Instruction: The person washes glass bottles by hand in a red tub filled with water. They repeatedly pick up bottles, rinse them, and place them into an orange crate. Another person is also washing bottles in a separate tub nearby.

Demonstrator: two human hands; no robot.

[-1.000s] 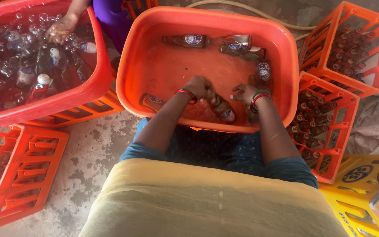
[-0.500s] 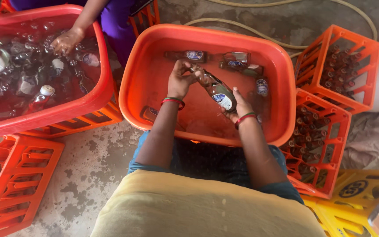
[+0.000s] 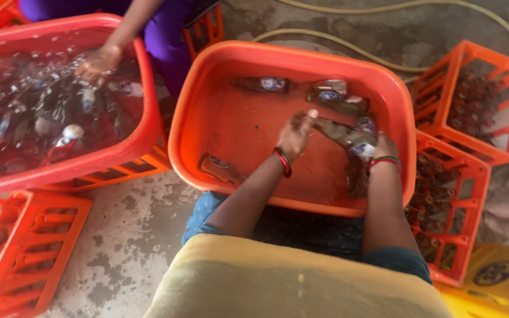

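An orange tub (image 3: 207,76) of water holds several brown glass bottles. My right hand (image 3: 384,147) grips the body of one brown bottle (image 3: 341,133), which lies tilted above the water. My left hand (image 3: 296,132) closes around that bottle's neck end. Both wrists wear red bangles. Other bottles (image 3: 263,84) lie submerged along the tub's far side, and one (image 3: 219,169) rests near the front left.
A second red tub (image 3: 89,162) at left is full of bottles in water; another person's hand (image 3: 96,62) reaches into it. Orange crates (image 3: 472,100) with bottles stand at right, an empty crate (image 3: 25,247) at lower left, a hose (image 3: 349,44) behind.
My hands lifted one bottle out of the water near the front of the tub and now hold it tilted between them. The view shifted right.
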